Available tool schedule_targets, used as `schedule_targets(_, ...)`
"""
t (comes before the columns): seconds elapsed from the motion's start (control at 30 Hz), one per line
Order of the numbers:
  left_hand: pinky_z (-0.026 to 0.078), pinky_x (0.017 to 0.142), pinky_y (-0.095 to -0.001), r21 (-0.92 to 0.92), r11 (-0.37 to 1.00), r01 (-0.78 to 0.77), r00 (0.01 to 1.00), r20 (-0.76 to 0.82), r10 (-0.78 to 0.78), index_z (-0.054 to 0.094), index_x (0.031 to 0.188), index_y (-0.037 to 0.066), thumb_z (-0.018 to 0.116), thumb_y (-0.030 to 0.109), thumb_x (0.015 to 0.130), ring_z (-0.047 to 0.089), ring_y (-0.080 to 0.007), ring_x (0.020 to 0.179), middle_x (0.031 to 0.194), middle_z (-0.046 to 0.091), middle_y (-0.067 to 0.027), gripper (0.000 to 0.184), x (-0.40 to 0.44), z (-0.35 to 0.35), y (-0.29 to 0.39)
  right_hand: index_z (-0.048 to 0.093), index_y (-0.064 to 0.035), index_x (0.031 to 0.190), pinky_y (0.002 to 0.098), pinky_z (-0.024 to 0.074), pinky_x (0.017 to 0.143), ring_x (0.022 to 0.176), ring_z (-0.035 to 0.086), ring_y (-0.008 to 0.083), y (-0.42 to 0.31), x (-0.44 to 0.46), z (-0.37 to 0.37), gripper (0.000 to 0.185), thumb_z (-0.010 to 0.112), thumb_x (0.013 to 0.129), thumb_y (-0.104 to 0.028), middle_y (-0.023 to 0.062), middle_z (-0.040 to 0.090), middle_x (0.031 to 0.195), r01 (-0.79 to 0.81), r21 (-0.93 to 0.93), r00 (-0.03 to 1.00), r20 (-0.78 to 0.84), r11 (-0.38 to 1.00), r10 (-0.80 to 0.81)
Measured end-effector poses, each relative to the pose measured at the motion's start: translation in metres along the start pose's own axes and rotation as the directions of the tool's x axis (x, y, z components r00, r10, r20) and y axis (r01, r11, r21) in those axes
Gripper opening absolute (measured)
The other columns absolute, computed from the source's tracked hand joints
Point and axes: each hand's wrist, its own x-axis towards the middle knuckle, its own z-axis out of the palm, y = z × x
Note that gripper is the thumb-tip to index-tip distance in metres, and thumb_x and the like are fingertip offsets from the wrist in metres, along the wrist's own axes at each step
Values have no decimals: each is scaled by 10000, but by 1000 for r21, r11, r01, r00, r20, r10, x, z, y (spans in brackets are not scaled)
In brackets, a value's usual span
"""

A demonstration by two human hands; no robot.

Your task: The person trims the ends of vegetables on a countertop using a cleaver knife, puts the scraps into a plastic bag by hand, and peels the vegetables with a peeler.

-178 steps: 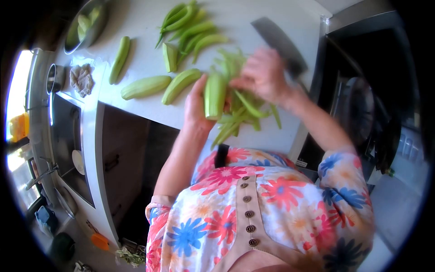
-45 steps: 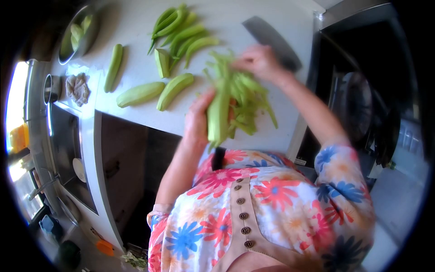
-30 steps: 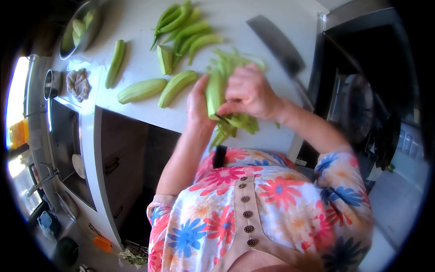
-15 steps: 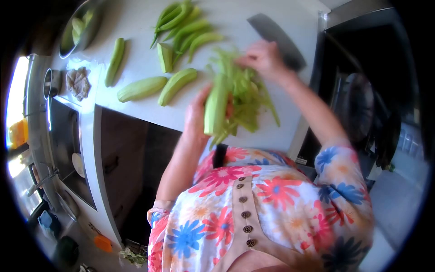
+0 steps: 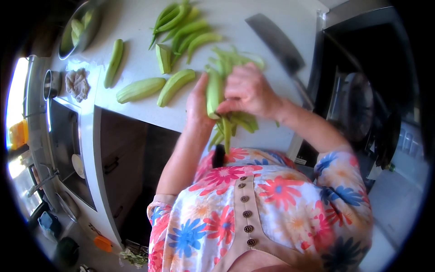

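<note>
My left hand (image 5: 198, 103) is closed around a pale green, peeled gourd-like vegetable (image 5: 213, 93), held upright-ish over the counter's near edge. My right hand (image 5: 252, 90) is curled against its right side, thumb near the lower end; what its fingers hold, if anything, is hidden. Thin green peel strips (image 5: 244, 123) lie behind and below both hands, with more beyond the knuckles. Left of my hands rest two peeled long pieces, a curved one (image 5: 176, 87) and a thicker one (image 5: 141, 90). A short cut piece (image 5: 163, 58) is farther back.
A cleaver (image 5: 276, 43) lies at the right, its handle toward the counter's edge. Several unpeeled long green vegetables (image 5: 186, 31) are piled at the back. Another piece (image 5: 113, 63), a crumpled cloth (image 5: 77, 85) and a metal bowl (image 5: 93, 34) with pieces are at left.
My right hand has come left and nearer to me, from the strips by the cleaver onto the vegetable. The vegetable's lower end has lifted slightly away from me.
</note>
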Motion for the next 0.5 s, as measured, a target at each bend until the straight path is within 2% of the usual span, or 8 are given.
schedule_targets(0.1, 529, 675, -339, 84, 996, 0, 1000, -17, 2, 542, 1097, -17, 448, 307, 939, 623, -231, 795, 935, 614, -143, 373, -7, -1, -3, 546, -148, 523, 328, 336, 631, 630, 478, 160, 19, 3, 2, 411, 677, 700, -495, -25, 466, 555, -19, 58, 1000, -5, 998, 20)
schedule_targets(0.13, 509, 602, -338, 141, 990, 32, 999, -8, -31, 549, 1069, -3, 454, 317, 938, 612, -224, 714, 878, 614, -133, 359, -10, -3, -6, 542, -127, 513, 334, 354, 571, 593, 495, 176, 36, 4, 2, 434, 678, 700, -494, -10, 467, 531, -26, 22, 999, -27, 999, 27)
schedule_targets(0.2, 469, 454, -335, 253, 963, 89, 996, 4, -93, 563, 1014, 25, 466, 335, 936, 592, -210, 552, 765, 615, -113, 335, -19, -9, -9, 553, -100, 517, 351, 363, 517, 560, 510, 198, 65, 2, 4, 449, 680, 704, -488, 7, 483, 522, -132, 170, 988, -60, 977, 144)
schedule_targets(0.23, 457, 460, -309, 281, 953, 116, 987, 71, -142, 545, 1075, 21, 449, 367, 938, 591, -215, 567, 798, 613, -126, 385, -24, -8, -8, 559, -94, 523, 357, 366, 516, 559, 514, 203, 76, 0, 3, 448, 680, 708, -484, 12, 490, 526, -164, 113, 983, -57, 980, 172)
schedule_targets(0.3, 458, 471, -309, 248, 960, 129, 986, 68, -150, 524, 1128, 32, 421, 378, 945, 590, -221, 591, 838, 612, -136, 405, -26, -4, -3, 571, -82, 535, 369, 373, 514, 558, 521, 214, 88, -4, -1, 448, 679, 715, -478, 22, 505, 532, -228, -2, 972, -56, 974, 228)
schedule_targets(0.4, 467, 509, -298, 276, 956, 101, 988, 87, -129, 486, 1207, 56, 355, 382, 960, 596, -219, 672, 913, 609, -142, 429, -16, -15, 6, 573, -89, 532, 359, 366, 501, 541, 506, 205, 85, -4, -8, 450, 676, 717, -487, 12, 505, 531, -215, -141, 975, -76, 966, 206)
schedule_targets(0.47, 472, 526, -293, 196, 969, 148, 986, 49, -161, 488, 1201, 55, 334, 375, 965, 596, -211, 697, 917, 609, -140, 427, -10, -16, 10, 563, -103, 522, 355, 359, 524, 548, 493, 188, 63, -2, -12, 455, 670, 717, -501, 1, 485, 524, -150, -105, 987, -77, 983, 143)
schedule_targets(0.5, 500, 567, -315, 127, 981, 149, 964, 201, -173, 521, 1159, 55, 373, 344, 960, 610, -199, 738, 931, 619, -126, 381, -5, -24, 12, 559, -110, 517, 354, 356, 535, 551, 486, 180, 48, -3, -13, 458, 667, 716, -508, -5, 475, 521, -118, -87, 991, -77, 989, 112)
